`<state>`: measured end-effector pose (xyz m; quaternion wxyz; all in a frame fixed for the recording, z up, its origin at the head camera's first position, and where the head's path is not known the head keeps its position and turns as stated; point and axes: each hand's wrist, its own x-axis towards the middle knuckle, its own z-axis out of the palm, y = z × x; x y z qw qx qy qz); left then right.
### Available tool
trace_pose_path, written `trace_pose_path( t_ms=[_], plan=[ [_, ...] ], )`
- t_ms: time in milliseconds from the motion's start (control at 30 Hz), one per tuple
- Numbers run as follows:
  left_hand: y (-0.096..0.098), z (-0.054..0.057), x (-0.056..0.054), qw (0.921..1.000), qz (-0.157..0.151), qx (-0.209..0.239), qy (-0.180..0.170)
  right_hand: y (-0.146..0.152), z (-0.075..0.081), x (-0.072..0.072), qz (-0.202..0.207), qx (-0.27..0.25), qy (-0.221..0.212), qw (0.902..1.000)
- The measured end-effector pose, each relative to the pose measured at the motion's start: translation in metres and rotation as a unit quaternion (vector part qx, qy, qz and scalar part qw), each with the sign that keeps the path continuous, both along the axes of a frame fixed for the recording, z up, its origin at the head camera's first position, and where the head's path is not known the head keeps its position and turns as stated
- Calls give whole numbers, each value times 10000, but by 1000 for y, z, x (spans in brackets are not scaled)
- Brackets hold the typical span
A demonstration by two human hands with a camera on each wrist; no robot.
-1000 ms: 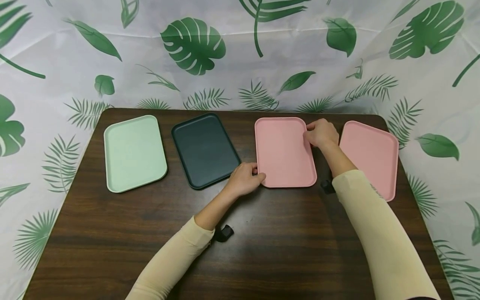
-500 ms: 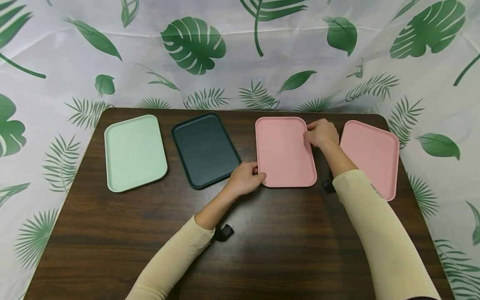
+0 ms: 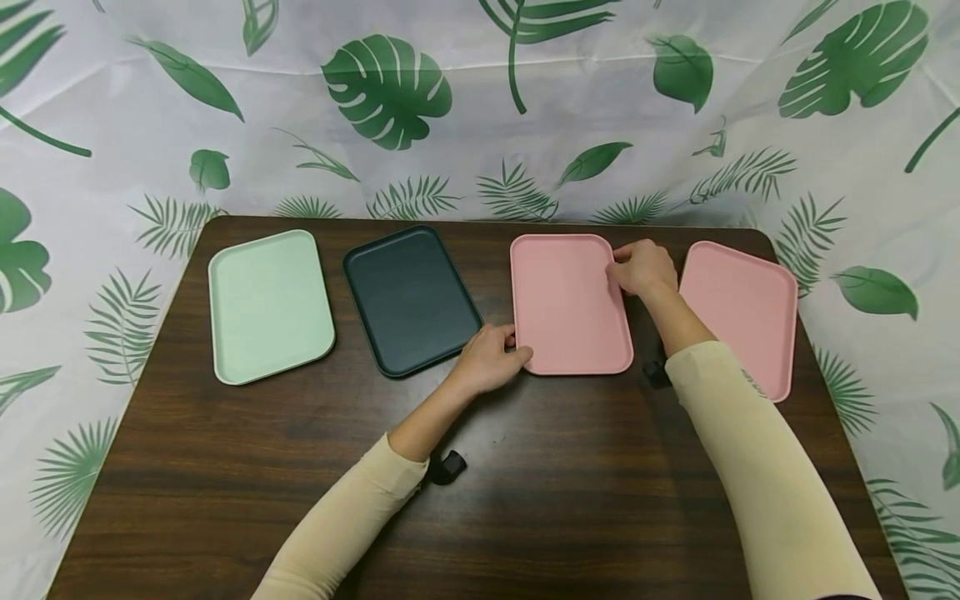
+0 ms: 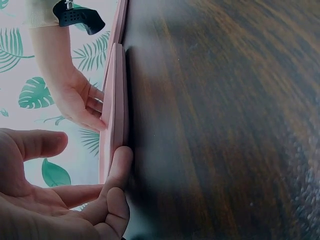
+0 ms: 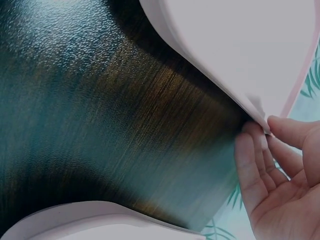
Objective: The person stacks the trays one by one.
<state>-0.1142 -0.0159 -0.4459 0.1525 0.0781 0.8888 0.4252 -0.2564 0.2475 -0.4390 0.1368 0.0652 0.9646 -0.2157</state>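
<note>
One pale green tray [image 3: 271,307], one dark green tray [image 3: 411,300], an inner pink tray [image 3: 572,304] and an outer pink tray [image 3: 738,321] are arranged from left to right along the far part of the table [image 3: 562,500]. Near its far right corner, the inner pink tray is pinched by the right hand [image 3: 647,268]; its near left corner is touched by the left hand [image 3: 486,358], whose fingers are loosely bent, with the thumb apart from them.
</note>
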Motion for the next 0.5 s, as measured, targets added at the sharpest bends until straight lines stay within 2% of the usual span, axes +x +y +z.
trace_pose_path(
  t_ms=[500],
  plan=[
    [0, -1, 0, 9999, -63, -63, 48, -1, 3, 4, -56, -146, -37, 9999]
  ],
)
